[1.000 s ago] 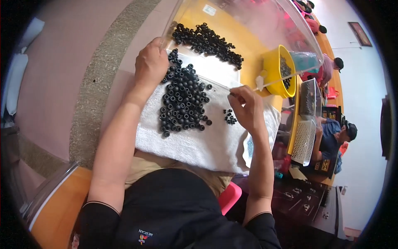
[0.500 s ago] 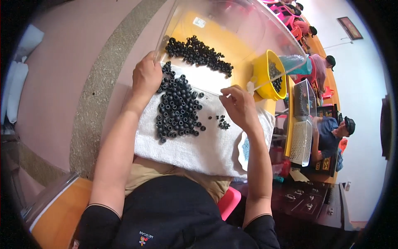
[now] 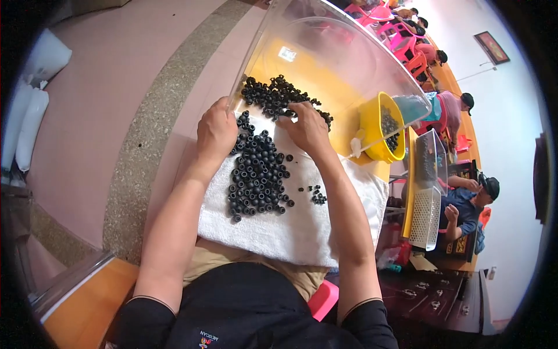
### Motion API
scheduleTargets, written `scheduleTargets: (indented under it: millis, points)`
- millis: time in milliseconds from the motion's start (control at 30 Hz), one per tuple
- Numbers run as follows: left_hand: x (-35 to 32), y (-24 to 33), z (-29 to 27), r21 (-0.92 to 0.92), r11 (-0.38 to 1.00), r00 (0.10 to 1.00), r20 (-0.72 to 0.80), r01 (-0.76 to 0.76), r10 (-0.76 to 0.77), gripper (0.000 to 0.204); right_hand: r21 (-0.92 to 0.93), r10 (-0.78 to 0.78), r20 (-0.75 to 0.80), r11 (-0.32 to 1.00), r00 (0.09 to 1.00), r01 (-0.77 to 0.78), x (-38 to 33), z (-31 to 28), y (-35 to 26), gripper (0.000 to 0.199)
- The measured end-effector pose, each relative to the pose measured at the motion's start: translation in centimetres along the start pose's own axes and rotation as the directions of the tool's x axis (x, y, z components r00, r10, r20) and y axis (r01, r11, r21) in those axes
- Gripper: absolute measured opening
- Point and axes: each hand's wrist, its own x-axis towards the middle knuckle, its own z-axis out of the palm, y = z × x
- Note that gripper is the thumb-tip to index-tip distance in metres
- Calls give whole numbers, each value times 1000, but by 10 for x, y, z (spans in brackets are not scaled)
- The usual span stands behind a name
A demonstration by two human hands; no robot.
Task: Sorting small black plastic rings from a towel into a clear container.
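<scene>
A clear plastic bin (image 3: 349,81) lies ahead of me with a heap of small black parts (image 3: 273,95) inside. My left hand (image 3: 217,132) is closed on the bin's near left corner; its fingertips are partly hidden. Over the near side of the heap, my right hand (image 3: 308,128) reaches in with thumb and forefinger apart, close to the parts. Closer to me, a pile of round black beads with holes (image 3: 258,174) rests on a white towel (image 3: 267,235). A little cluster of small black pieces (image 3: 318,196) lies to the right of the beads.
A yellow bucket (image 3: 372,125) holding dark parts stands right of the bin. Further right are a white perforated basket (image 3: 425,218) and a clear container (image 3: 429,154). A person in a blue shirt (image 3: 465,203) sits there, and others sit farther back near pink chairs (image 3: 401,43).
My right hand has moved forward and left from the towel's edge to the heap in the bin, its fingers parting. The view has shifted slightly; my left hand stays at the bin's corner.
</scene>
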Motion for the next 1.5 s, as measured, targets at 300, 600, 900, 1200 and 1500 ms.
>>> scheduleTargets:
  millis: [300, 600, 900, 1200, 1500]
  points:
    - [2, -9, 4, -10, 998, 997, -46, -64, 63, 27, 73, -154, 45, 986, 987, 151, -5, 3, -6, 28]
    - [-1, -3, 3, -16, 999, 999, -23, -41, 40, 24, 136, -214, 146, 971, 966, 194, -7, -6, -10, 24]
    - [-1, 0, 0, -25, 999, 1000, -20, -24, 24, 26, -43, -177, 146, 982, 973, 185, -6, -13, -13, 23]
    - [-1, -1, 0, -26, 999, 999, -26, -24, 24, 26, -55, -320, 119, 943, 940, 328, -4, -3, -31, 18]
    - [-1, -1, 0, -23, 1000, 1000, -5, -13, 13, 26, 32, -285, 5, 958, 959, 284, -4, 6, -30, 13]
